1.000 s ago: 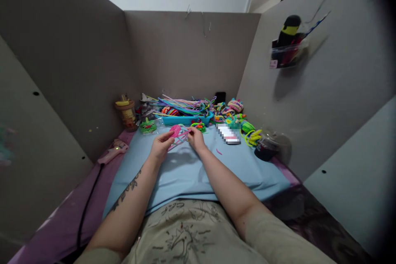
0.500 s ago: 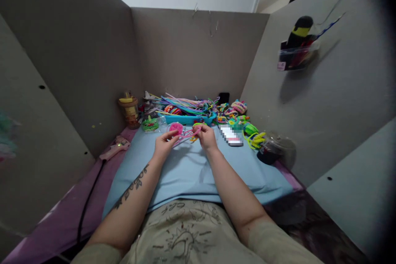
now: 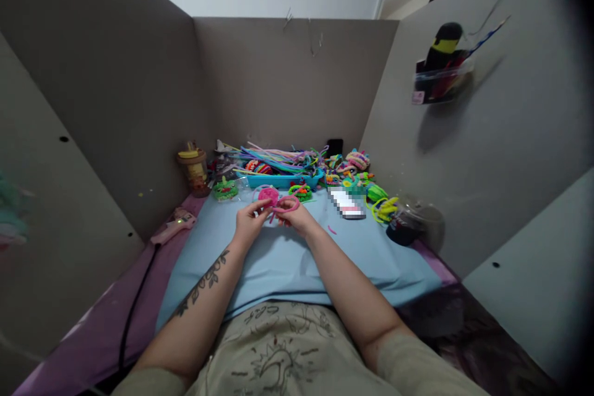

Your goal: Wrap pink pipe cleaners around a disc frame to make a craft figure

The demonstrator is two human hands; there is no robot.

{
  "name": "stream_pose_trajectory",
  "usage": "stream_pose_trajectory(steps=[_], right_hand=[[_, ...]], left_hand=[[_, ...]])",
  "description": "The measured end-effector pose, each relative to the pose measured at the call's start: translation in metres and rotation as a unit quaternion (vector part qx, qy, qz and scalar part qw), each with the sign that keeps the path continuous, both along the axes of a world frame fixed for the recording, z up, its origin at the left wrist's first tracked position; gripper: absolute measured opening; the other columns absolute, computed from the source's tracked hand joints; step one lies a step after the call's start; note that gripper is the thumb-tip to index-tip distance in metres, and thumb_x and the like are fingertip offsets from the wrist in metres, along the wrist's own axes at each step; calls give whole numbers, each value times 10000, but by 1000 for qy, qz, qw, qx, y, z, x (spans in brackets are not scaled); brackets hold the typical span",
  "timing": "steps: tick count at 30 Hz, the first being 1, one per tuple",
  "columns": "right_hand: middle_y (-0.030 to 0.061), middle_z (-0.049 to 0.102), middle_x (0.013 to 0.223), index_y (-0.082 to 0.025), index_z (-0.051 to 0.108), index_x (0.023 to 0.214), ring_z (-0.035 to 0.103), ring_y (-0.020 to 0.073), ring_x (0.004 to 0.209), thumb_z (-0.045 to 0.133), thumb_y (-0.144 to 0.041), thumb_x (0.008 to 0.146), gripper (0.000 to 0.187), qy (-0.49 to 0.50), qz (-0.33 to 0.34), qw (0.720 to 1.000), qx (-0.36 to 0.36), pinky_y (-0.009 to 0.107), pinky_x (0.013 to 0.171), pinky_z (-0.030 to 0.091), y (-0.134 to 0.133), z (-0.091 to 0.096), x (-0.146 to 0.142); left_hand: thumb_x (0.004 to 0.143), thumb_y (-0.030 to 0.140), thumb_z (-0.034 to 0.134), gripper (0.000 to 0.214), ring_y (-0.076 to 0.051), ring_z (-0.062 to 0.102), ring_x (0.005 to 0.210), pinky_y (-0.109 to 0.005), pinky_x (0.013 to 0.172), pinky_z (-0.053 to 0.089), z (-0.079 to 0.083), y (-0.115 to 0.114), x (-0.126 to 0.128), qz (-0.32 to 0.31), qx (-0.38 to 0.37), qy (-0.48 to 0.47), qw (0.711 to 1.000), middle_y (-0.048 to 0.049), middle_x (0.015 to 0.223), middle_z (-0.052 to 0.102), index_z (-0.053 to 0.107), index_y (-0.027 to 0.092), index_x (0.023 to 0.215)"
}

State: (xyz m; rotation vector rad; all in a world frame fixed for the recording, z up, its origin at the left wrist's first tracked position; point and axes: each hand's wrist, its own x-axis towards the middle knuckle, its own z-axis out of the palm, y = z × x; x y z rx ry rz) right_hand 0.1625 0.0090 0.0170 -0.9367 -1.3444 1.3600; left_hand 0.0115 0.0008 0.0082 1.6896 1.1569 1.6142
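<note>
Left hand: my thumb and fingers are pinched together on the pink disc (image 3: 268, 195); this is my left hand (image 3: 249, 223).
Right hand: my right hand (image 3: 298, 218) has its fingers curled in, closed on the pink strand (image 3: 291, 199), which loops beside them; the exact fingertip contact is too small to tell.
Pink work: raised between my hands over the blue cloth (image 3: 371, 269), in front of the turquoise tray (image 3: 283, 182).
Arms: both reach forward, elbows wide, forearms slanting inward until the hands nearly meet.
Counted: two hands, one pink disc, one tray with many strands, one phone (image 3: 348, 204) to the right, one pink scrap (image 3: 331, 229) on the cloth, one pink corded tool (image 3: 174, 228) on the left, one tall cup (image 3: 193, 172) behind it.
</note>
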Motion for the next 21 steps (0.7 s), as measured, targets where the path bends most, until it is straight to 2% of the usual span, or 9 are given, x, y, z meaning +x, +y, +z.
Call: stream_pose_trajectory(steps=[4,7,11,15,19,20,21], right_hand=[[-18,635,554,-172,593,777,580,119,431,701,-245,581,236,-4,4,1000,-12,169,327,300,0,-4,-5],[-13,651,572,-165,580,853,542,102,418,662,-237,609,267,0,-8,1000,-6,172,343,301,0,-7,-7],[-49,649,581,-181,552,1004,500,72,431,643,-213,647,370,-4,3,1000,27,165,412,330,-5,-7,-10],[-18,677,588,-158,643,958,563,100,500,699,-211,610,357,-47,140,988,40,196,499,407,-18,-1,-9],[19,700,624,-151,675,982,588,122,512,731,-272,608,398,-100,308,946,33,244,539,458,-25,4,0],[21,700,627,-154,676,990,585,122,509,730,-293,616,403,-115,320,939,46,246,535,460,-24,4,2],[21,697,626,-159,681,979,584,123,512,727,-315,624,391,-129,300,943,69,246,531,459,-23,4,4]], left_hand=[[662,337,711,266,-129,524,597,-243,592,437,-3,0,1,14,7,10,1000,-28,784,726,753,240,906],[660,341,715,258,-128,530,603,-249,619,450,-1,0,2,28,9,5,1000,-25,791,728,754,235,892],[685,374,697,318,-135,553,639,-250,625,457,3,4,-2,88,10,-36,995,-54,852,729,737,190,941],[691,390,693,386,-156,608,715,-263,674,481,4,11,-11,138,5,-91,986,-95,913,727,714,142,986],[714,410,668,459,-189,658,813,-290,734,509,0,19,-18,151,-2,-144,978,-129,968,718,677,111,1061],[721,412,660,469,-193,663,830,-298,748,513,-1,20,-18,148,-4,-152,977,-135,982,716,668,107,1077],[725,411,658,472,-195,666,840,-304,759,515,-2,21,-18,142,-5,-158,977,-137,992,714,664,107,1085]])
